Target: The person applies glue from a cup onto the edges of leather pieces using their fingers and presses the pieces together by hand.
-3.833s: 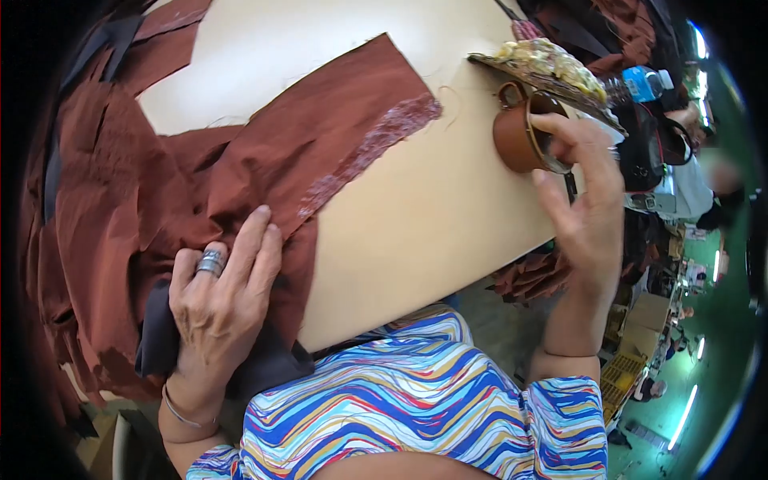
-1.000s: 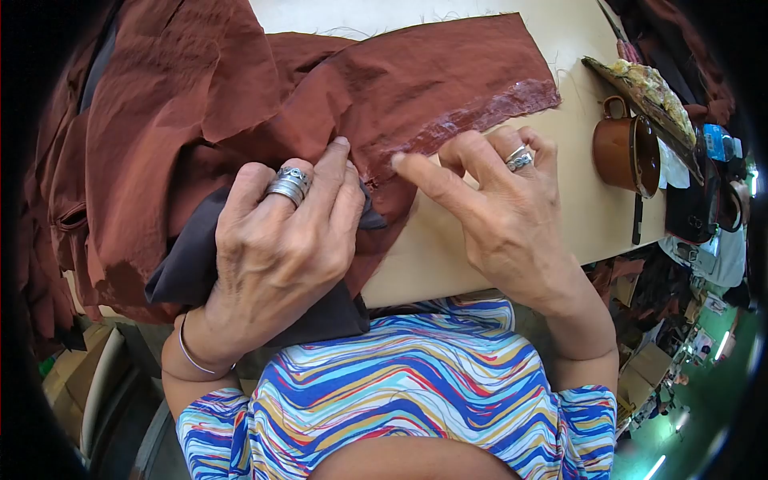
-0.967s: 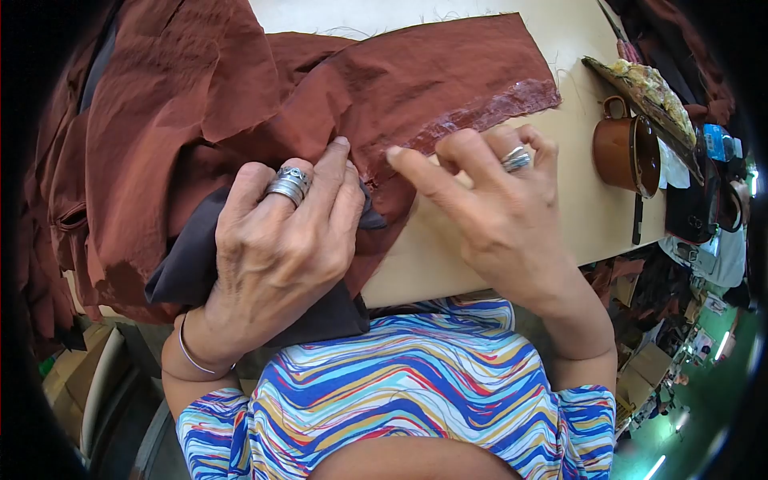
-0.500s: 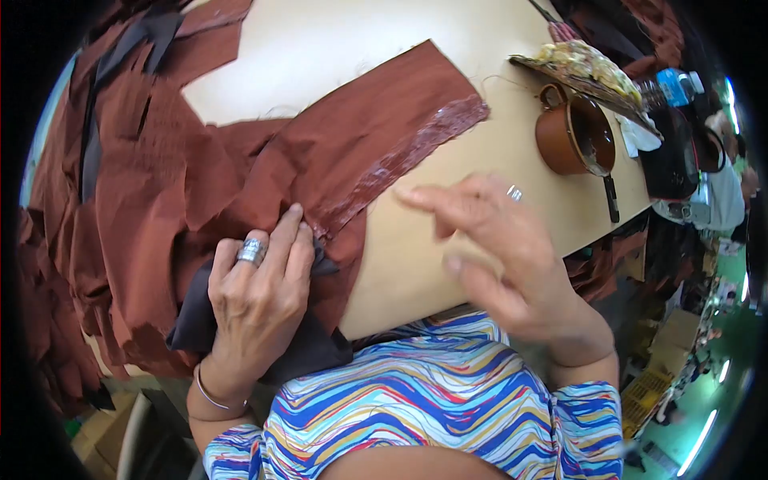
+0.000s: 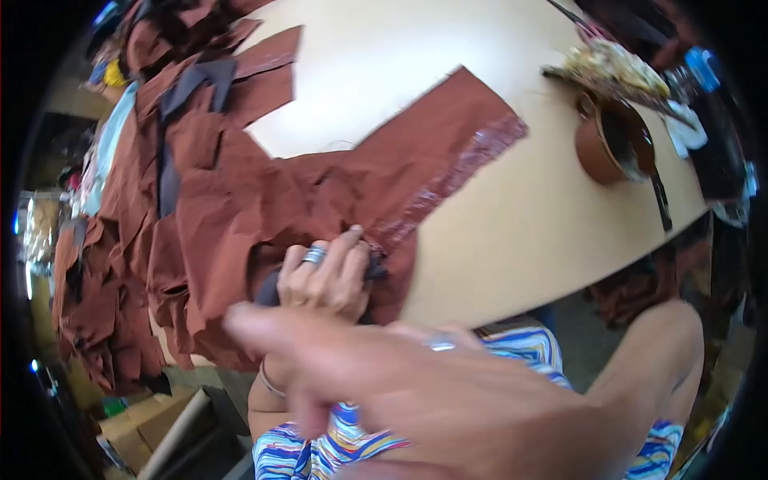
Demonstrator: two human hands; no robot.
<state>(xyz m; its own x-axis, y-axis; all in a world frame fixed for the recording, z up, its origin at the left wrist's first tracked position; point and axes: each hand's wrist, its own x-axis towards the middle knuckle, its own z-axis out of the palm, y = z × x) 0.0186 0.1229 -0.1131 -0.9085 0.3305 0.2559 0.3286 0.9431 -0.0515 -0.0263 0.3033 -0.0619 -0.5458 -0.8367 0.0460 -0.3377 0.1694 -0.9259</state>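
Observation:
Brown cloth lies rumpled across the left of the table. Its flat strip reaches toward the upper right and has a shiny, wet-looking band along the lower edge. My left hand, wearing a silver ring, is closed on the cloth near the band's lower end, fingers pressed together. A dark piece of cloth shows beneath that hand. Close to the camera, my right hand crosses in front of my left wrist, blurred. Its fingers appear stretched and apart, with nothing visible in them.
On the pale table at right stands a brown mug with whitish residue inside. A dark-handled tool lies beside it. Behind the mug is a board heaped with yellowish crust. Cardboard boxes sit at lower left.
My right hand has swung left and up close to the camera, from over the table beside the strip. My left hand stays on the cloth. The view has shifted.

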